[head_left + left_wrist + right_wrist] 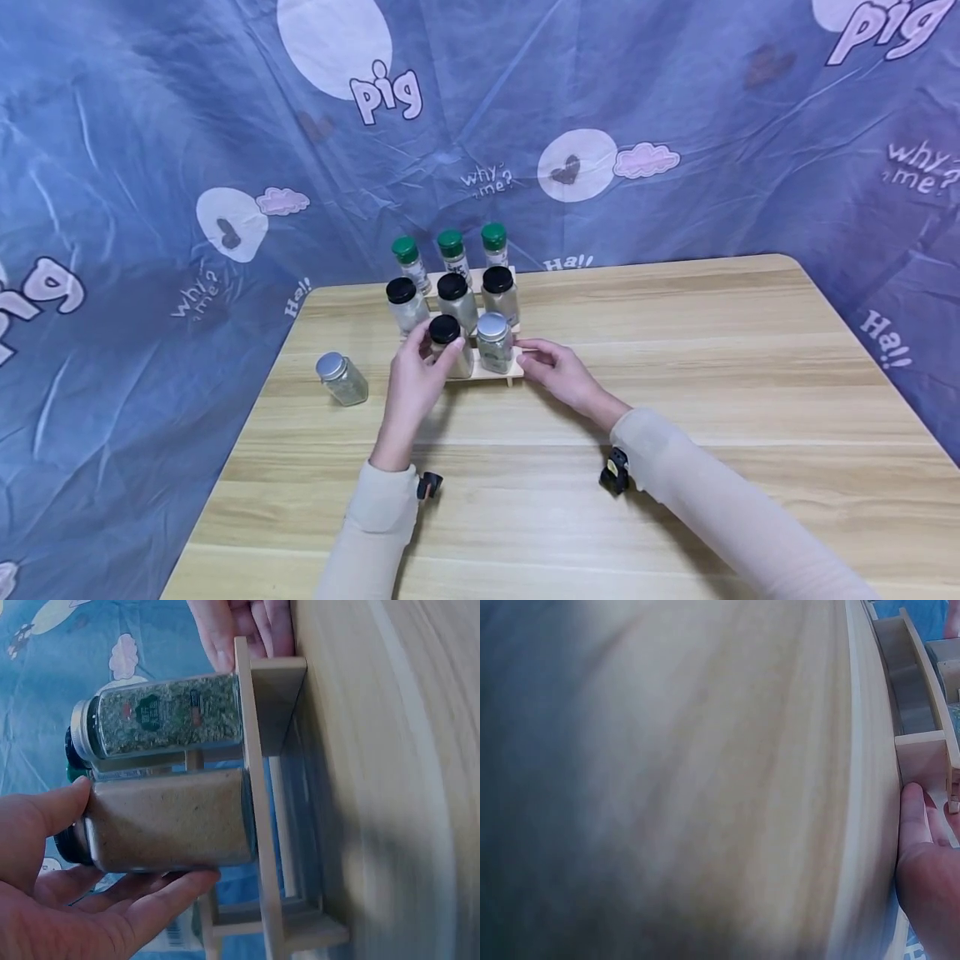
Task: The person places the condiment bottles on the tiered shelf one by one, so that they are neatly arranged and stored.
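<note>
My left hand (417,371) grips a square glass jar with a black lid (446,330), thumb on one side and fingers on the other. Brown powder fills this spice jar (172,821), which stands upright on the front step of a tiered wooden rack (487,375). Right beside it on that step is a silver-lidded jar (494,343) of green dried herbs. At the rack's right end, my right hand (558,375) holds the edge with thumb and fingertips; part of this grip is hidden in the right wrist view.
Three black-lidded jars (453,302) fill the middle step, with three green-capped bottles (451,250) on the back one. Another silver-lidded jar (343,380) stands alone on the wooden table (675,350), left of the rack. A printed blue cloth (450,125) hangs behind.
</note>
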The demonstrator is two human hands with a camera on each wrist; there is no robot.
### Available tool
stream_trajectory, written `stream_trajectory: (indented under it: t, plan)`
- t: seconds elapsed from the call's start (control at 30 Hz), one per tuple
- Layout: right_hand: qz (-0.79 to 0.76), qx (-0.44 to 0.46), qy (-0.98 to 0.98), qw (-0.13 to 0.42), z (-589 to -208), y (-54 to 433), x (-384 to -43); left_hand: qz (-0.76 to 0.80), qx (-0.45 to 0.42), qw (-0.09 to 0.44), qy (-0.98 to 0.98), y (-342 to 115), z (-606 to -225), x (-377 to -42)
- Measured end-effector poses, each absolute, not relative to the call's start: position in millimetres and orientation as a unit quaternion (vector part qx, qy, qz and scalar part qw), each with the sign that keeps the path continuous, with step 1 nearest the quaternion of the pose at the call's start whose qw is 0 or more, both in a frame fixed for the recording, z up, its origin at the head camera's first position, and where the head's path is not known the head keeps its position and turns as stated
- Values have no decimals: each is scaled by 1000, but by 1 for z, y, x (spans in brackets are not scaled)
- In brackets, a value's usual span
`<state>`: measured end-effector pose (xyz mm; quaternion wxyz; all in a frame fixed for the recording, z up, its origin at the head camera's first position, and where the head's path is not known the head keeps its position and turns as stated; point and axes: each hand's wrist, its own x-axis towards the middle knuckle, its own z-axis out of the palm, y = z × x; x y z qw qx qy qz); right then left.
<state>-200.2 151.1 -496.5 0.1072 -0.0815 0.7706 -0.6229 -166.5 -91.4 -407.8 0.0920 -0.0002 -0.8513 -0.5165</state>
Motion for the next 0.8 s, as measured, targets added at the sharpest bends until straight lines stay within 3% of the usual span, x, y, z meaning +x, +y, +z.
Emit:
stream_trajectory:
  t: [0.23, 0.57, 0.8]
  plan:
    - [-624, -80, 769, 111, -498, 152, -201, -503, 25, 65, -862, -111, -386, -161]
    - [-627, -83, 766, 114, -495, 151, -199, -547, 61, 219, -806, -174, -374, -150]
    - [-633, -80, 761, 118, -495, 150, -200, -521, 99, 241, -813, -216, -388, -147]
